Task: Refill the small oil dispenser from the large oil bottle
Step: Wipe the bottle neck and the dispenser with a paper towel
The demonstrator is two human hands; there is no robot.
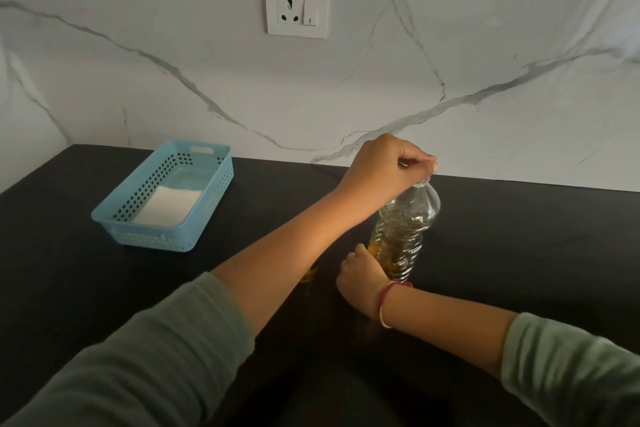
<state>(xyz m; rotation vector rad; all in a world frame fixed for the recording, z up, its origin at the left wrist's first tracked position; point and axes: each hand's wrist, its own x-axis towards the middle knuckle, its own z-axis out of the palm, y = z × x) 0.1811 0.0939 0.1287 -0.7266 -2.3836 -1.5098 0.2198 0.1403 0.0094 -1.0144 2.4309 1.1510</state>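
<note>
The large clear oil bottle [403, 232] stands upright on the black counter [519, 236], with yellow oil in its lower half. My left hand [388, 166] is over its top, fingers curled and pinching at the cap, which they hide. Lower down, my right hand [360, 270] grips the bottle's base from the left side. Just left of that, a small piece of the oil dispenser [309, 274], yellow with oil, shows under my left forearm; the rest is hidden.
A light blue perforated plastic basket [114, 215] with a white folded cloth [166, 204] inside sits at the back left of the counter. Behind is a marble wall with a white socket and switch plate [297, 8].
</note>
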